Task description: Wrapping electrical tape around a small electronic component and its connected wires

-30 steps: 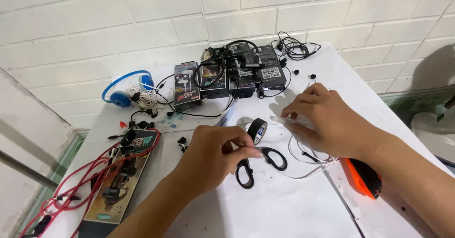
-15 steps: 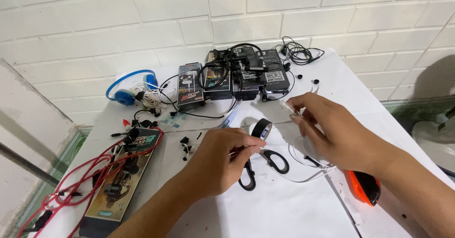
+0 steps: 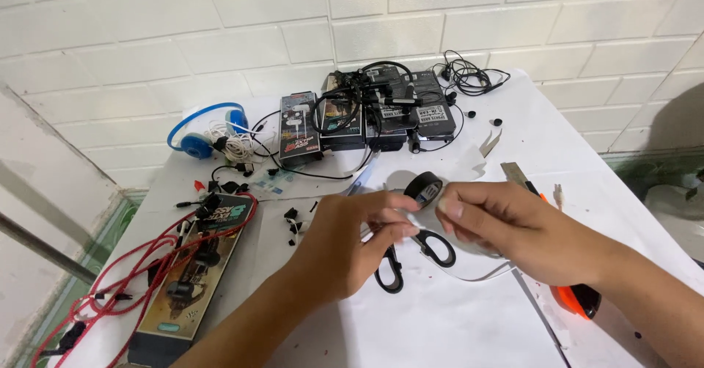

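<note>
Both hands meet in the middle of the frame: the left hand (image 3: 352,247) has its fingers curled in, pinching what looks like the end of a thin white cable (image 3: 477,274), and the right hand (image 3: 506,225) comes in from the lower right with thumb and forefinger pressed together on the same spot. Honestly can't tell exactly what's between the fingertips, it's too small. Just above the fingertips sits a roll of black tape (image 3: 424,190), touching or nearly touching the right thumb. Right under the hands lie black-handled scissors (image 3: 411,258) on the white table (image 3: 455,324), and the white cable loops out toward the lower right. A utility knife (image 3: 522,177) lies just beyond the right hand, and an orange-and-black tool (image 3: 583,302) peeks out from under the right wrist. As for progress, I'd say the joint is being worked right now and the tape isn't wrapped on anything yet, so plenty is left. Further out: a stack of boxed earphones (image 3: 367,119) at the top centre, blue headphones (image 3: 202,137) at the upper left, and a red cable (image 3: 139,265) draped over a long box (image 3: 194,280) at the lower left.
</note>
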